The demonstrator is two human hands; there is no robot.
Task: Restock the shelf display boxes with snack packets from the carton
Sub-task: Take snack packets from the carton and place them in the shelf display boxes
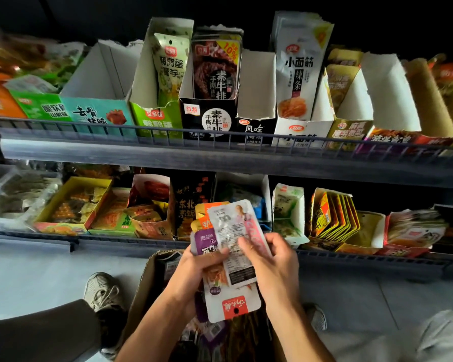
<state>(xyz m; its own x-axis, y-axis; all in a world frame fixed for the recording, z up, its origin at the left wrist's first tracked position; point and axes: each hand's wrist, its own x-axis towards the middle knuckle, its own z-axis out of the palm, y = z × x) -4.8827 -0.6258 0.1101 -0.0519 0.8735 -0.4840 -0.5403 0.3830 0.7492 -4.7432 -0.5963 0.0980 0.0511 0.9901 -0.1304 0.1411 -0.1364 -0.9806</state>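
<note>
My left hand (pixel 194 267) grips a fanned stack of snack packets (pixel 209 239), purple, orange and white ones, above the brown carton (pixel 144 291). My right hand (pixel 272 265) pinches the top white and pink packet (pixel 236 226) of that stack, thumb on its printed back. A long white packet with a red label (pixel 233 304) hangs down from the stack. More packets lie inside the carton (pixel 215 338). Display boxes fill two shelves ahead; the upper teal box (pixel 94 111) and the black box (pixel 256 126) look empty.
The upper shelf rail (pixel 220 142) and lower shelf rail (pixel 131 241) run across in front of the boxes. A shoe (pixel 102 291) and dark trouser leg stand left of the carton, another shoe (pixel 317 317) to its right. Grey floor lies below.
</note>
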